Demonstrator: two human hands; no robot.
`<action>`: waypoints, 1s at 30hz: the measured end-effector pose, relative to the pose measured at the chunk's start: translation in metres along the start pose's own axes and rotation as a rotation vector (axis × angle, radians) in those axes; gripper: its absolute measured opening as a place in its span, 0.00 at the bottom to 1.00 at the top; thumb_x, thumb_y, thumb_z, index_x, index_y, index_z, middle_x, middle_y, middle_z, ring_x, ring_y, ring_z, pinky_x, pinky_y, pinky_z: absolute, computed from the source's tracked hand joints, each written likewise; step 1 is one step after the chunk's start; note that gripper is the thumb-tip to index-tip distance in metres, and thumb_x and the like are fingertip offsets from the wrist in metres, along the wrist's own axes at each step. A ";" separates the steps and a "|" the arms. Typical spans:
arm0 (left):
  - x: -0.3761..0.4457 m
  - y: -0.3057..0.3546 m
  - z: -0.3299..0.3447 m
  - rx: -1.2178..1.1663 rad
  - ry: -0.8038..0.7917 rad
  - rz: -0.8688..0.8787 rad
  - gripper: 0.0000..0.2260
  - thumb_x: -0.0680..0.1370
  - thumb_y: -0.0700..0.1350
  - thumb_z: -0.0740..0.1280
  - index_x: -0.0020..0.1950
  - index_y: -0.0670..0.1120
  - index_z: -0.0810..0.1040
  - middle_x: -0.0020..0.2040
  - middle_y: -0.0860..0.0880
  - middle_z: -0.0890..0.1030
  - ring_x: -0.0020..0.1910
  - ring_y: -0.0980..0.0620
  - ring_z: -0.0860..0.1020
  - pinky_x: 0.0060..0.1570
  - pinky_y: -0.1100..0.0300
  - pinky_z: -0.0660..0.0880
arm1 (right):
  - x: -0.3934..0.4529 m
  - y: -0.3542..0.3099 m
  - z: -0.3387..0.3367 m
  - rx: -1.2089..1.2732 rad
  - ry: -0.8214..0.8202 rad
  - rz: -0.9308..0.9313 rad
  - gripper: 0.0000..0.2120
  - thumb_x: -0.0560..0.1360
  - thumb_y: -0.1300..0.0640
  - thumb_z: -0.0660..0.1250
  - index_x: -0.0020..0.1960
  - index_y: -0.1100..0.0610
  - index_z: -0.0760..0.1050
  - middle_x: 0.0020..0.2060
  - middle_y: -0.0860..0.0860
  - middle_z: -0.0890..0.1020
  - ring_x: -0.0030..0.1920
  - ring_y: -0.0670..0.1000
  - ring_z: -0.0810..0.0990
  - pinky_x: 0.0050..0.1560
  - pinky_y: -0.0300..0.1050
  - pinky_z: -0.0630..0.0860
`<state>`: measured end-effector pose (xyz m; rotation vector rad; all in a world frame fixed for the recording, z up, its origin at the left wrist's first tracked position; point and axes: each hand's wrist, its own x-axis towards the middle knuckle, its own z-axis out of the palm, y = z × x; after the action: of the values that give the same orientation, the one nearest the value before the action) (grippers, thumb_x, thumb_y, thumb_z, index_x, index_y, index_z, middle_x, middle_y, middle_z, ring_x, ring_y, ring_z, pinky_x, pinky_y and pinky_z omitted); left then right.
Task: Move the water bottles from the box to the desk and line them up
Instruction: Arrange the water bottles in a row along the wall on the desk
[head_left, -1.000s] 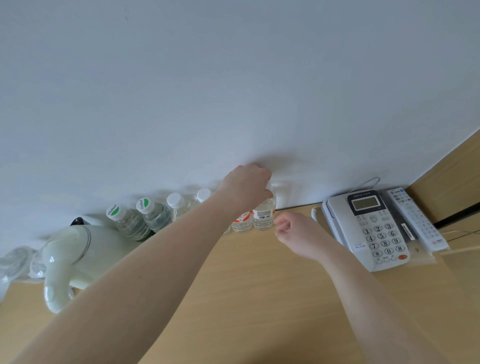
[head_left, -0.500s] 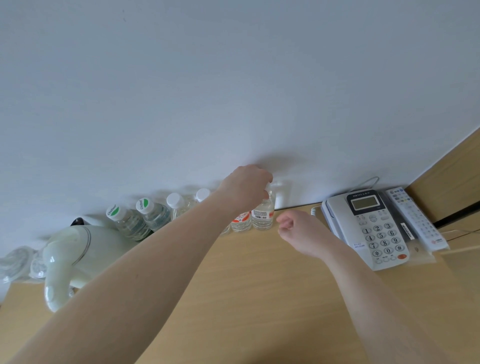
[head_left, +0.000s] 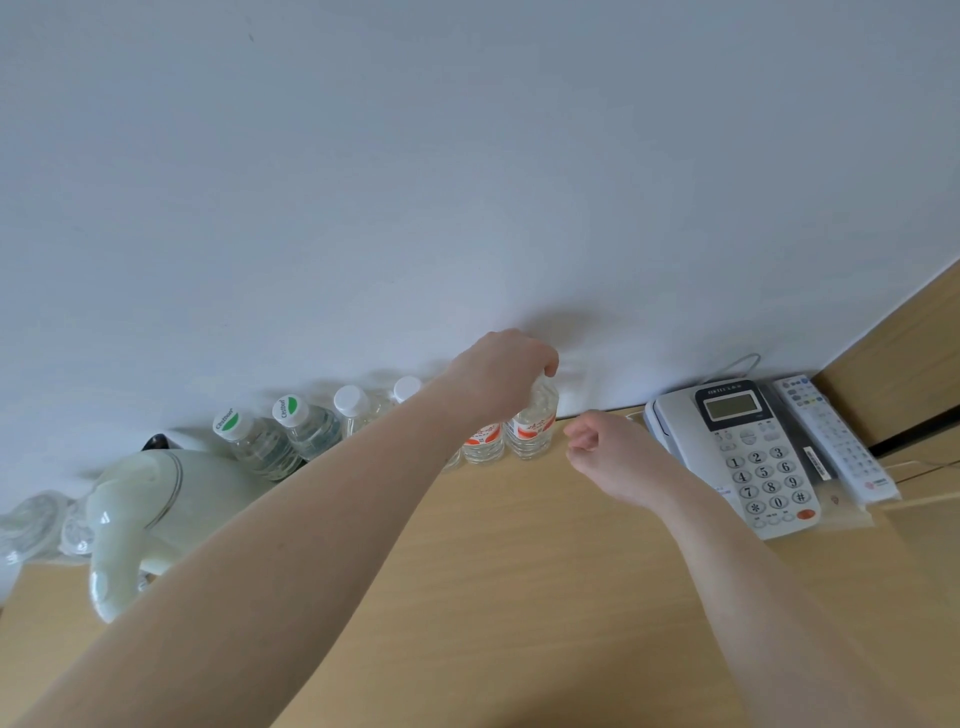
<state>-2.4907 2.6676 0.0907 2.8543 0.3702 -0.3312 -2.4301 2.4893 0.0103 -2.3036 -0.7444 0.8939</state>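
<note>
Several clear water bottles stand in a row along the wall at the back of the wooden desk. Two on the left have green-marked caps, two more have plain white caps, and two on the right carry red-orange labels. My left hand grips the top of the rightmost red-labelled bottle, which stands upright on the desk. My right hand hovers just right of that bottle, fingers curled, holding nothing. My left forearm hides part of the row. The box is out of view.
A pale green kettle sits at the left, with clear glasses beside it. A grey desk phone and a white remote lie at the right, next to a wooden panel.
My right hand has drifted slightly right and away from the bottle. My left hand stays on the bottle's top, which has barely moved.
</note>
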 end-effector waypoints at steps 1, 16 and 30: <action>0.000 0.000 0.000 0.005 0.001 0.007 0.21 0.79 0.32 0.60 0.66 0.51 0.78 0.62 0.49 0.78 0.56 0.46 0.77 0.48 0.54 0.73 | 0.001 -0.001 -0.002 0.001 0.005 -0.006 0.11 0.79 0.54 0.63 0.60 0.45 0.75 0.49 0.39 0.77 0.45 0.36 0.76 0.35 0.34 0.70; -0.029 -0.039 0.006 -0.025 0.144 0.007 0.19 0.80 0.43 0.69 0.71 0.48 0.75 0.67 0.50 0.78 0.61 0.46 0.78 0.58 0.56 0.71 | 0.021 -0.056 -0.021 0.099 0.237 -0.284 0.23 0.76 0.54 0.72 0.70 0.49 0.72 0.56 0.43 0.79 0.52 0.47 0.80 0.50 0.39 0.73; -0.046 -0.056 0.008 -0.009 0.128 -0.049 0.18 0.80 0.47 0.67 0.71 0.50 0.76 0.65 0.50 0.79 0.61 0.46 0.77 0.58 0.55 0.71 | 0.032 -0.082 -0.022 -0.389 0.179 -0.400 0.17 0.77 0.58 0.68 0.65 0.53 0.77 0.62 0.50 0.79 0.59 0.55 0.77 0.56 0.47 0.73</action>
<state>-2.5510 2.7082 0.0827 2.8696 0.4658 -0.1551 -2.4184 2.5609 0.0649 -2.3855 -1.3317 0.3797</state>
